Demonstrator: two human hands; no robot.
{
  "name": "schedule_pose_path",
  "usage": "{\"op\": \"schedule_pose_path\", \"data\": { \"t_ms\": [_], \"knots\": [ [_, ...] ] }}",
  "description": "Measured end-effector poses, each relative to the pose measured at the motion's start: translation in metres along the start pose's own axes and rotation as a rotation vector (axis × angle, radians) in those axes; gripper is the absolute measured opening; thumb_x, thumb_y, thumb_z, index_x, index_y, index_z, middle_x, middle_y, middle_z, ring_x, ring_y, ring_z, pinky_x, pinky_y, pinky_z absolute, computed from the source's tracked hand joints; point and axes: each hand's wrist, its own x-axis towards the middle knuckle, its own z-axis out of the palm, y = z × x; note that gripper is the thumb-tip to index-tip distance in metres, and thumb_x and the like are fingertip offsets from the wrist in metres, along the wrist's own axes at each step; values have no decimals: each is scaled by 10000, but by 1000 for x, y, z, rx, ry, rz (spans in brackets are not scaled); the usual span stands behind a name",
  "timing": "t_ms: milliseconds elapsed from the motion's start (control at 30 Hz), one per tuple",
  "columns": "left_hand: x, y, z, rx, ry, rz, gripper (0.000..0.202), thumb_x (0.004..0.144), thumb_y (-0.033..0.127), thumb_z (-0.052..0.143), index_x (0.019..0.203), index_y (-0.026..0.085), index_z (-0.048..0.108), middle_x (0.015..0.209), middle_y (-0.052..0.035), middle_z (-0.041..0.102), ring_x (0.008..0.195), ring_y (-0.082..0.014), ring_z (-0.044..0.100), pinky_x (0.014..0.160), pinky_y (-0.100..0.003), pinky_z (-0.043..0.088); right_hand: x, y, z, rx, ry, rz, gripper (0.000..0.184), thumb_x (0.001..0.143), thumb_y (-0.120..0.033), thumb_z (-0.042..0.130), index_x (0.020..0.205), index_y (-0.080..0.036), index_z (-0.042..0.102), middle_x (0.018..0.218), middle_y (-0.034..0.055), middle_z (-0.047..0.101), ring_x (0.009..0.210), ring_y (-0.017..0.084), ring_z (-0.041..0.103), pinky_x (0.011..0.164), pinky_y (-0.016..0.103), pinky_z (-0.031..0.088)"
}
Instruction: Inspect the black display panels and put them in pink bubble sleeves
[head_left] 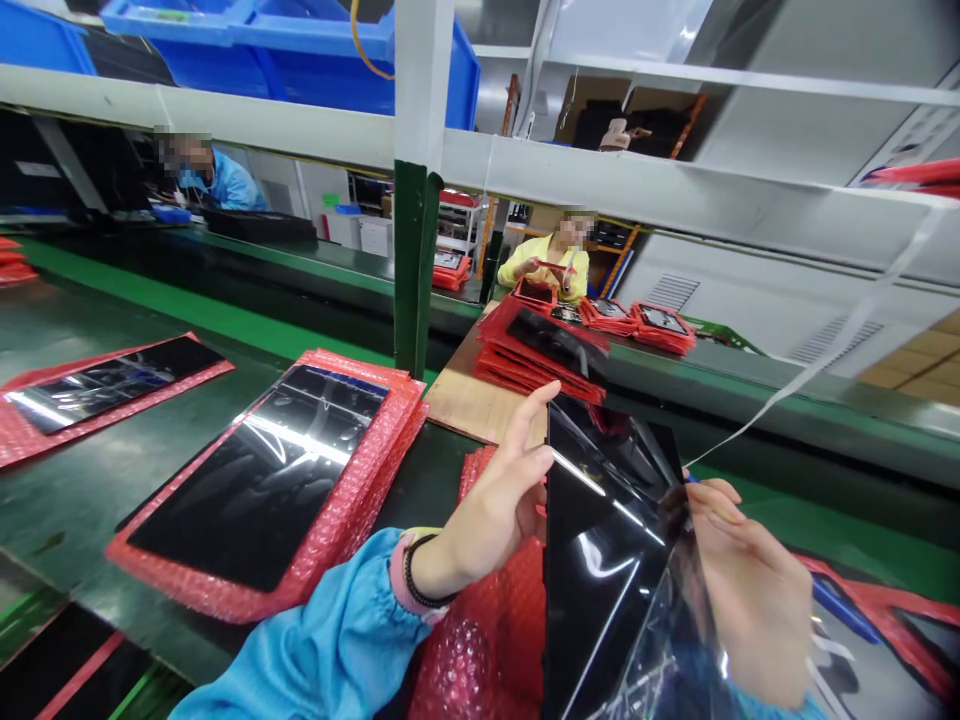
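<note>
The left hand (pixel 487 505) is low in the view, near 6 o'clock. Its fingers (pixel 525 440) spread apart and point up to 1 o'clock. The left arm (pixel 322 630) comes in from 7 o'clock in a blue sleeve. A pink cuff (pixel 405 580) and a black band (pixel 424 570) sit at the wrist. The right hand (pixel 742 590) is at 4 o'clock, with its fingers bent toward 10 o'clock. The two hands face each other, with a gap between them.
</note>
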Motion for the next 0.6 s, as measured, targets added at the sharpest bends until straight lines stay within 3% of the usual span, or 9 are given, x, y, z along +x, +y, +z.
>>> {"op": "schedule_pose_path", "data": {
  "t_ms": [133,500,600],
  "knots": [
    [3,4,1,-127,18,-131,698,877,367,561,1481,413,214,622,62,417,484,-88,393,456,-178,368,4,0,-1,37,33,17,284,549,9,548,717,-182,423,689,-65,328,561,19,485,584,103,507],
    [8,5,1,-192,73,-132,693,856,327,606,1467,388,284,629,60,459,508,-80,422,465,-159,356,13,2,-4,57,86,48,239,593,-26,477,696,-211,367,687,-67,298,543,39,449,740,196,537],
    [8,6,2,-177,92,-120,683,851,317,615,1459,375,309,639,64,471,525,-75,434,487,-155,376,12,2,-2,31,94,65,215,616,-40,472,711,-212,384,687,-57,315,553,54,453,660,190,536]
  ]
}}
